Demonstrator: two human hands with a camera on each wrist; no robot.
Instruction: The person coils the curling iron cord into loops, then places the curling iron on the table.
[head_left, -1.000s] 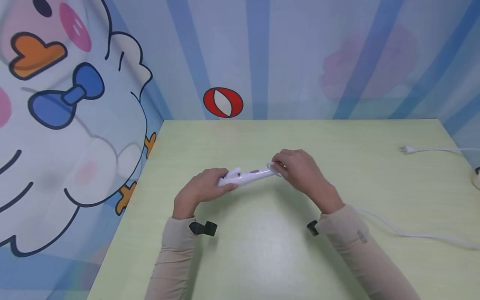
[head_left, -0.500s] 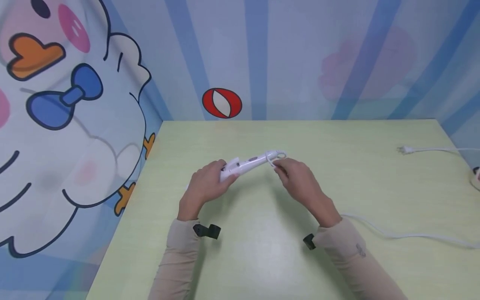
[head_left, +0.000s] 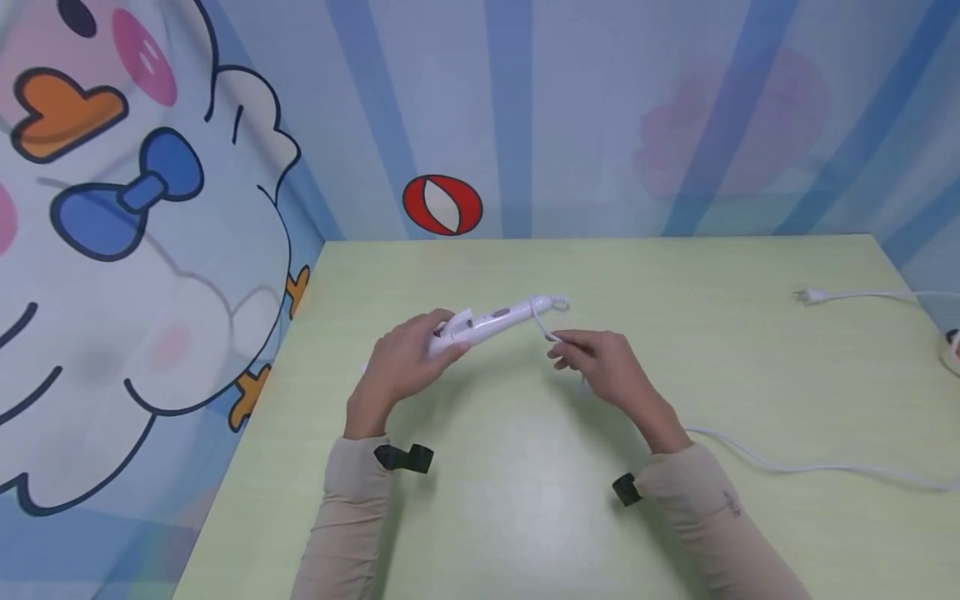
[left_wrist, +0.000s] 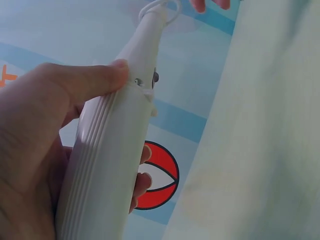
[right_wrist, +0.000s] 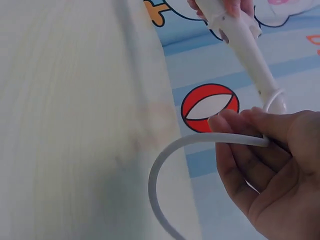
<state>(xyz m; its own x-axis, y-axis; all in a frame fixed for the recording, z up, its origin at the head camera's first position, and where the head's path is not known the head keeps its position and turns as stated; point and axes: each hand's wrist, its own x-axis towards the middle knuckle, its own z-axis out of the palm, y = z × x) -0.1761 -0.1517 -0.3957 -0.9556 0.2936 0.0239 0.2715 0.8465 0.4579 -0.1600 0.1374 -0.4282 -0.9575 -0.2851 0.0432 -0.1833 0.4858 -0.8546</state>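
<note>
Curling iron (head_left: 486, 328), one, in left hand (head_left: 401, 357)

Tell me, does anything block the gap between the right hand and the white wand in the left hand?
Nothing visible blocks it. Only a white cord spans the gap, running from the end of the white wand to the right hand, which holds it. The left hand grips the wand.

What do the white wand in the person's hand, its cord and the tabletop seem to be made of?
White wand: probably hard plastic, smooth and slightly shiny, with moulded-looking ridges along its side.
Cord: likely flexible plastic or rubber sheathing, smooth; it bends in an even loop.
Tabletop: perhaps laminate or coated wood, satin; light leaves a soft glow.
</note>
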